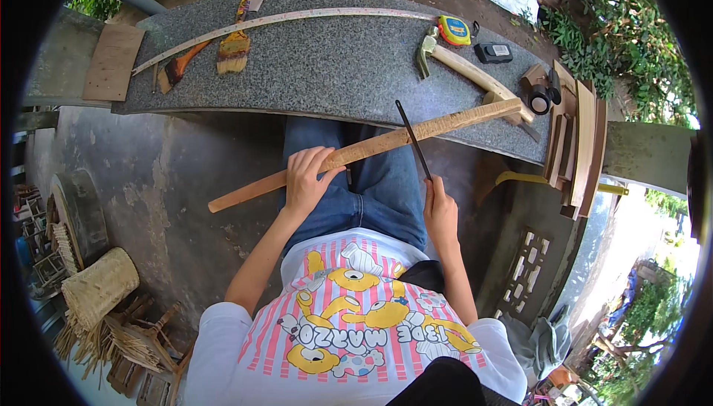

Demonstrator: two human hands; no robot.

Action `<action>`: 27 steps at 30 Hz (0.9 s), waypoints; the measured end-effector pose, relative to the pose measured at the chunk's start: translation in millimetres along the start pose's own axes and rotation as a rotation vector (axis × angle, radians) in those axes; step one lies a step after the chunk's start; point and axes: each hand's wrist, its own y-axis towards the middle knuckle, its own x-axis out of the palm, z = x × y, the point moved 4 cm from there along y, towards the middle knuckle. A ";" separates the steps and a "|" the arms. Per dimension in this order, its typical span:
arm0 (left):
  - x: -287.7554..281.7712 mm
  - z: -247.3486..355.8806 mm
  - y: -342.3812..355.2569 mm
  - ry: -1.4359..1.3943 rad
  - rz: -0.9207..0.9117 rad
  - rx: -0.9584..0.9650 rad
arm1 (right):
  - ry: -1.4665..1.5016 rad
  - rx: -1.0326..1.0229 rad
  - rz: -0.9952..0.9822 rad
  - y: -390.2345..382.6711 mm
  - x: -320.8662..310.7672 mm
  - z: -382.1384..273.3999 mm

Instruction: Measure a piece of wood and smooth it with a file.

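Gripping a wooden stick (356,152) in the left hand (304,177), a thin dark tool (416,144) in the right hand (440,209)

On the grey table (312,64), from far left: a flat board (111,60), then a wide brush (233,46). Nearer, with left fingers clamped around the stick, holding it aslant above the jeans (394,190), its right end over the table. Next, with right fingers closed on the thin dark tool's lower end, crossing the stick with its upper part. Farther right, on the table: a hammer (469,72), a yellow tape measure (454,31), a black box (494,52).
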 end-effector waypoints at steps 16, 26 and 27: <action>-173.5 111.1 48.6 -0.506 0.736 0.338 | 0.014 0.024 -0.036 1.2 7.6 12.9; -226.1 184.7 64.6 -1.048 0.871 0.855 | 0.038 0.054 -0.056 2.7 8.2 10.6; -224.3 184.8 64.7 -1.055 0.873 0.843 | 0.034 0.045 -0.055 2.3 8.6 10.9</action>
